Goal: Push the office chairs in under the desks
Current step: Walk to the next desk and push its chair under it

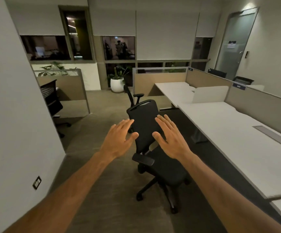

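A black mesh office chair (144, 118) stands on the carpet, pulled out to the left of a long white desk (229, 132), its seat facing the desk. My left hand (119, 138) and my right hand (170, 137) are stretched out in front of its backrest, fingers spread, palms down, holding nothing. Whether they touch the backrest I cannot tell. A second black chair (133, 95) stands further back beside another white desk (176, 89). A third dark chair (51, 100) sits at the left by a partition.
A white wall (10, 115) runs along the left. Beige partitions (207, 79) border the desks. A white planter (117, 84) stands under the windows at the back. A frosted glass door (234, 44) is at the far right. Open carpet lies between wall and chair.
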